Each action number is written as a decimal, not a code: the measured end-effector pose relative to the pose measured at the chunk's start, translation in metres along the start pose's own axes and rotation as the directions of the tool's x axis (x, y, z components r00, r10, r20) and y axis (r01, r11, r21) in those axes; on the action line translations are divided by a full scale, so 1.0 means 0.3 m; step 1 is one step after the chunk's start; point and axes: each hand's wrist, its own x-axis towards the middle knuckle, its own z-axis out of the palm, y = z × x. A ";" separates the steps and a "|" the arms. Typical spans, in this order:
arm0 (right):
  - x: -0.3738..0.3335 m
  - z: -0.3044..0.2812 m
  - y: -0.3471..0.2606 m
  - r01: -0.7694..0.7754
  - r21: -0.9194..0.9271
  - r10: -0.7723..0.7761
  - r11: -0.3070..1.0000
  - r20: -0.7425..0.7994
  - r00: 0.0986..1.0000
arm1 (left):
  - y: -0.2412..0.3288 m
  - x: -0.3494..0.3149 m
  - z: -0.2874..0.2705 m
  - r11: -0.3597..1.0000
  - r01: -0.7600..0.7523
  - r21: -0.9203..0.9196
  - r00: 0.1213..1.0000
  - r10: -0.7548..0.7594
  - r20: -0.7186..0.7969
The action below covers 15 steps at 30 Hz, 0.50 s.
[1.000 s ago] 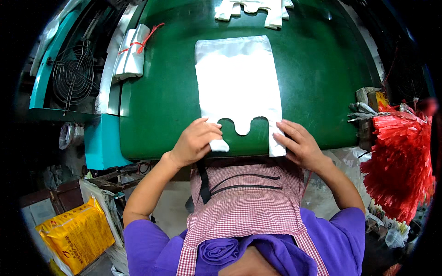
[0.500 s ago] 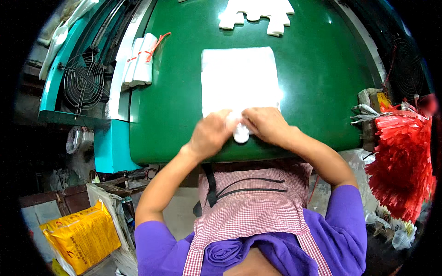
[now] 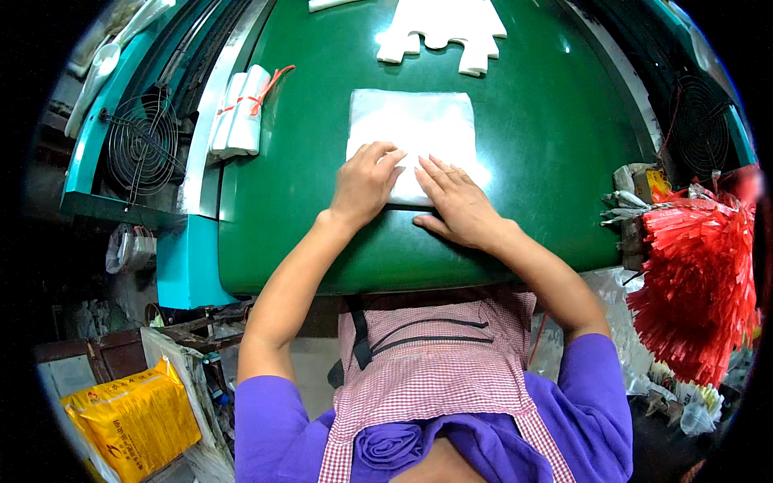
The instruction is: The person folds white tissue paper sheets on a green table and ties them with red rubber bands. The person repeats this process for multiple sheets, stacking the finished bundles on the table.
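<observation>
A flat, squarish stack of shiny white plastic film, apparently bags, lies on the green tabletop in front of me. My right hand rests palm down over its near right corner, fingers stretched out and thumb apart. At the near left part, my left hand has loosely bent fingers touching the film, with a gap between thumb and forefinger. Neither hand appears to grip anything. The film under both hands is hidden.
White cut pieces lie at the far side. Rolled white bundles tied with red strip sit at the left edge. Red plastic strips hang at the right. A wire-guarded fan and a yellow package are on the left.
Both hands have moved from a closed grip at the stack's near edge forward onto it, and their fingers have loosened. The white gathered end that stuck out toward me no longer shows.
</observation>
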 end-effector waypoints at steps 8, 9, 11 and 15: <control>-0.148 -0.019 -0.093 0.036 0.628 0.106 0.777 -0.187 0.977 | 0.085 -0.013 0.015 0.980 -0.139 0.144 0.970 0.105 0.220; -0.181 -0.024 -0.122 -0.070 0.806 0.223 0.587 -0.079 0.972 | 0.062 0.001 0.024 0.987 -0.118 0.111 0.975 0.094 0.200; -0.201 -0.026 -0.132 -0.304 0.939 0.401 -0.163 0.344 0.849 | 0.016 0.020 0.014 0.998 0.006 -0.069 0.967 0.012 0.256; -0.094 -0.016 0.041 0.028 0.843 0.500 -0.537 0.292 0.815 | -0.022 -0.034 -0.049 0.923 0.026 -0.385 0.923 0.126 0.364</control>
